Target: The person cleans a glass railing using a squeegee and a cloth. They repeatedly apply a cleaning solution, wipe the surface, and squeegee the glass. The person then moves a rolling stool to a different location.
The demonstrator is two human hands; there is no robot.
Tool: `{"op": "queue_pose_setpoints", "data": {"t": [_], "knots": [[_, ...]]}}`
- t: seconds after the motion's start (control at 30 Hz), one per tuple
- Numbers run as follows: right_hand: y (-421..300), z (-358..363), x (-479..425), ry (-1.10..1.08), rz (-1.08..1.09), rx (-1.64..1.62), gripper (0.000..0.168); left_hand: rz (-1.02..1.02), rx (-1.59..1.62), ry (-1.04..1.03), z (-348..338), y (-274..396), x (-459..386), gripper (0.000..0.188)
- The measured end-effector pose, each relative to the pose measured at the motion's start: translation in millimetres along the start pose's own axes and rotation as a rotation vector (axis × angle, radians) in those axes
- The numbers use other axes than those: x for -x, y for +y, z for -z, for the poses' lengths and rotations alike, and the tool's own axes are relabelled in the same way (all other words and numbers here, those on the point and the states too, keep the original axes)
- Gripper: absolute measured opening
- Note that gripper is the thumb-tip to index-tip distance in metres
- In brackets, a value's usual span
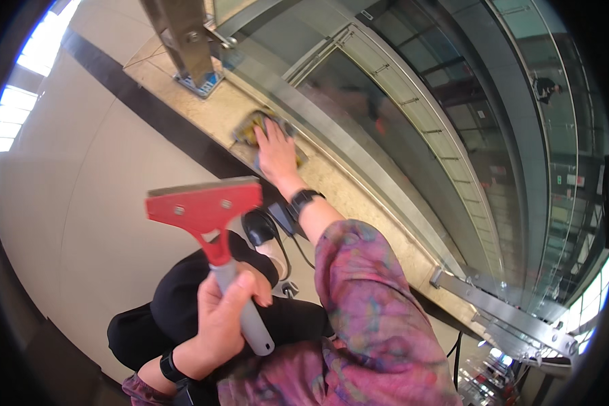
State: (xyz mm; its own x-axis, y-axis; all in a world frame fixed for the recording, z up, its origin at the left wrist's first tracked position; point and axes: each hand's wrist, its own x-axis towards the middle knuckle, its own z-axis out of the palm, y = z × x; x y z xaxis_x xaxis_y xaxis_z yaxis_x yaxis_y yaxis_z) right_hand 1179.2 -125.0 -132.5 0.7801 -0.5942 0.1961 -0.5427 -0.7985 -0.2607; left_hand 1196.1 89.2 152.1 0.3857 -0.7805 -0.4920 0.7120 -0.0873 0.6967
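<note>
In my left hand (221, 312) is a floor scraper (205, 207) with a wide red head and a grey handle. Its blade edge points up and away from me, raised above my lap and touching nothing. My right hand (278, 155) reaches forward and presses a crumpled grey and yellow cloth (245, 130) onto a beige stone ledge (335, 178). The fingers lie over the cloth, and part of it is hidden under the palm. Both wrists wear black bands.
A steel railing post (182, 45) stands on the ledge, with blue printed material around its foot. Glass panels (385, 167) run along the ledge; beyond them are lower floors and a distant person (547, 89). Another metal bracket (507, 302) is at right. Pale tiles (81, 203) cover the floor.
</note>
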Motion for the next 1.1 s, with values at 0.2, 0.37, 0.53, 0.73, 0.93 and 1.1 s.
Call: {"op": "queue_pose_setpoints", "data": {"t": [0.2,0.37,0.53,0.73,0.93,1.1], "knots": [[110.8,87.7,192.8,-0.137,-0.279,0.133,0.044,-0.062,-0.109,0.034,-28.5,-16.3,7.8,0.027],[179.0,143.3,362.4,-0.147,-0.695,0.260,0.049,-0.069,-0.156,0.061,-39.4,-28.0,19.3,0.028],[185.7,146.7,412.5,-0.068,-1.207,0.292,0.049,-0.046,-0.240,0.042,-39.0,-38.2,27.1,0.031],[113.4,114.1,349.9,0.045,-0.762,-0.126,0.033,0.162,-0.209,-0.076,-35.8,-45.7,29.0,0.022],[57.8,183.4,220.0,-0.023,-0.781,-1.367,0.043,0.124,-0.401,-0.104,-31.3,-51.9,35.0,0.024],[12.4,254.5,142.0,0.106,-0.128,-0.960,0.042,0.100,-0.542,-0.043,-20.0,-62.4,40.5,0.026]]}}
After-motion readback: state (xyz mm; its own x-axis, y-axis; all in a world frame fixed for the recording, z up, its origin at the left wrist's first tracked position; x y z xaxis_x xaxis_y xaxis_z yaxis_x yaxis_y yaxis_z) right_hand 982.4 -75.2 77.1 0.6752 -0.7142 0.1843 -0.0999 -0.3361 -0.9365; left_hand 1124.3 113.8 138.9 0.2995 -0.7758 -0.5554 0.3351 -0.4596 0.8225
